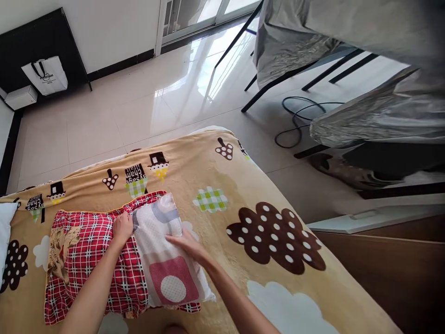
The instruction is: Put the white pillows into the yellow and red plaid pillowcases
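Observation:
A pillow [146, 262] with a pale, patterned cover lies on the bed, partly inside a red plaid pillowcase [93, 255]. The case covers its left part, and a bare end with a pink square and a white circle sticks out on the right. My left hand [123, 227] is closed on the opening edge of the case, its fingertips hidden in the cloth. On the exposed end, my right hand [187, 243] grips the pillow's right side, thumb on top and some fingers out of sight.
A tan patterned blanket [215, 232] covers the bed. Part of a white pillow [7, 227] shows at the left edge. Beyond are a tiled floor [104, 120], a white paper bag [48, 79], a black cable [295, 123] and covered furniture [382, 111].

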The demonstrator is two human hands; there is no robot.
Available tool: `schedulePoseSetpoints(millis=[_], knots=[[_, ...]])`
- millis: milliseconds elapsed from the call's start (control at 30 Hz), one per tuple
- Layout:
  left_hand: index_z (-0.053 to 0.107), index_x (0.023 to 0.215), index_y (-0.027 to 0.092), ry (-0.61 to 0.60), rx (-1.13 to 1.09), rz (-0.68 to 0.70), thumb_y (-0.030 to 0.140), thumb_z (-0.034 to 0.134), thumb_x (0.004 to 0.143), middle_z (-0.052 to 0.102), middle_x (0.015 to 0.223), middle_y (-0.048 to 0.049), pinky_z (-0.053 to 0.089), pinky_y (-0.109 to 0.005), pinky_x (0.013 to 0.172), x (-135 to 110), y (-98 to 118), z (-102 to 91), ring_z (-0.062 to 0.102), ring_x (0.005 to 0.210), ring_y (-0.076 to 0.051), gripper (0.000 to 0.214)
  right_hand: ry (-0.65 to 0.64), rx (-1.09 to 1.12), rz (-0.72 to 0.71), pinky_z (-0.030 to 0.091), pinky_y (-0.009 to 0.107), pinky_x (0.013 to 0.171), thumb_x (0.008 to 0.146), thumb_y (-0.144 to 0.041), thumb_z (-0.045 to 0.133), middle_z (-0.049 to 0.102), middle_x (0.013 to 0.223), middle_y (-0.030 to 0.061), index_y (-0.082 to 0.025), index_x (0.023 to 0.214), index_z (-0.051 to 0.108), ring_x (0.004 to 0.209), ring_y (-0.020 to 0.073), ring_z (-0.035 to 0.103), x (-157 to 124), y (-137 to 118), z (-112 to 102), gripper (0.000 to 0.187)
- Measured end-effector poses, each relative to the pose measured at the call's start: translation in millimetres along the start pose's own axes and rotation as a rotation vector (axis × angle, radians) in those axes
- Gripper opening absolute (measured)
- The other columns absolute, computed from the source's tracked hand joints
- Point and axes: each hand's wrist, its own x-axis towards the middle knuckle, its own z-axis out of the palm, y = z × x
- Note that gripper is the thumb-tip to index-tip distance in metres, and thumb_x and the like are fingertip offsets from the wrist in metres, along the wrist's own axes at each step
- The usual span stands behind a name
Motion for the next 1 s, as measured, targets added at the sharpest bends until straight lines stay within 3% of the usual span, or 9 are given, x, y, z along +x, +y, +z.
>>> schedulePoseSetpoints(millis=[167, 300, 400, 500, 600, 700, 833, 933, 1000], knots=[[0.042, 0.066, 0.020, -0.027, -0.175, 0.047, 0.029, 0.040, 0.092, 0.048, 0.064, 0.0039, 0.038, -0.020, 0.061, 21.1, 21.2, 5.2, 0.046, 0.063, -0.010, 0.027, -0.150, 0.313, 0.081, 0.047, 0.047, 0.102, 0.068, -0.045, 0.074, 0.070, 0.118, 0.0087, -0.019, 0.118, 0.065, 0.109, 0.0303, 0.064, -3.5, -6.0, 65.3, 0.058], [0.043, 0.068, 0.021, -0.018, -0.226, 0.101, 0.033, 0.040, 0.091, 0.049, 0.067, 0.0029, 0.042, -0.023, 0.068, 6.7, 22.7, -10.7, 0.048, 0.067, -0.012, 0.026, 0.008, 0.185, 0.105, 0.049, 0.048, 0.098, 0.064, -0.054, 0.075, 0.073, 0.110, 0.0111, -0.016, 0.110, 0.068, 0.108, 0.0332, 0.064, 12.9, -2.7, 81.8, 0.061], [0.055, 0.082, 0.021, 0.051, -0.146, 0.194, 0.030, 0.047, 0.087, 0.060, 0.086, -0.0043, 0.044, -0.034, 0.087, -41.1, 7.1, -27.4, 0.055, 0.088, -0.020, 0.014, 0.194, 0.086, 0.149, 0.044, 0.054, 0.102, 0.065, -0.068, 0.067, 0.069, 0.117, 0.0161, -0.015, 0.112, 0.066, 0.117, 0.0387, 0.058, 7.1, 11.3, 64.2, 0.071], [0.059, 0.102, 0.022, 0.214, 0.035, 0.286, 0.031, 0.048, 0.089, 0.064, 0.105, -0.0104, 0.039, -0.042, 0.101, -116.6, -27.4, -28.7, 0.056, 0.107, -0.025, 0.019, 0.191, 0.114, 0.106, 0.042, 0.054, 0.106, 0.063, -0.079, 0.062, 0.065, 0.125, 0.0157, -0.019, 0.121, 0.063, 0.124, 0.0374, 0.054, -26.2, 32.6, 42.7, 0.083], [0.056, 0.078, 0.024, 0.217, 0.173, 0.121, 0.030, 0.043, 0.092, 0.061, 0.075, -0.0063, 0.048, -0.033, 0.083, -192.5, -75.9, -10.0, 0.061, 0.078, -0.021, 0.020, 0.067, 0.151, 0.102, 0.043, 0.053, 0.105, 0.058, -0.079, 0.067, 0.064, 0.128, 0.0149, -0.022, 0.125, 0.062, 0.127, 0.0370, 0.052, -72.7, 61.3, 41.7, 0.088], [0.058, 0.080, 0.025, 0.084, 0.340, -0.235, 0.024, 0.045, 0.086, 0.066, 0.075, -0.0049, 0.049, -0.030, 0.071, -237.3, -118.9, 14.0, 0.065, 0.073, -0.021, 0.015, -0.004, 0.189, 0.197, 0.049, 0.053, 0.099, 0.052, -0.074, 0.074, 0.067, 0.123, 0.0151, -0.022, 0.117, 0.065, 0.118, 0.0387, 0.059, -105.1, 90.0, 65.6, 0.084], [0.063, 0.104, 0.019, -0.033, 0.436, -0.511, 0.033, 0.049, 0.085, 0.073, 0.097, -0.0127, 0.050, -0.035, 0.071, -232.9, -139.3, 25.5, 0.071, 0.087, -0.029, 0.027, 0.134, 0.205, 0.286, 0.052, 0.052, 0.096, 0.057, -0.071, 0.070, 0.073, 0.109, 0.0152, -0.020, 0.102, 0.069, 0.107, 0.0392, 0.065, -105.8, 108.4, 100.2, 0.068], [0.068, 0.087, 0.016, -0.084, 0.414, -0.489, 0.037, 0.048, 0.086, 0.074, 0.089, -0.0183, 0.049, -0.039, 0.073, -206.3, -133.2, 16.4, 0.071, 0.088, -0.034, 0.029, 0.186, 0.152, 0.244, 0.054, 0.052, 0.091, 0.066, -0.068, 0.064, 0.074, 0.104, 0.0143, -0.019, 0.111, 0.067, 0.101, 0.0379, 0.068, -96.8, 101.8, 102.1, 0.067], [0.070, 0.081, 0.018, -0.085, 0.365, -0.424, 0.036, 0.050, 0.085, 0.075, 0.087, -0.0185, 0.049, -0.040, 0.074, -194.3, -129.1, 8.6, 0.071, 0.087, -0.036, 0.027, 0.340, -0.081, 0.133, 0.053, 0.055, 0.090, 0.073, -0.064, 0.062, 0.071, 0.112, 0.0152, -0.019, 0.127, 0.059, 0.106, 0.0388, 0.065, -99.9, 90.5, 95.0, 0.070]])
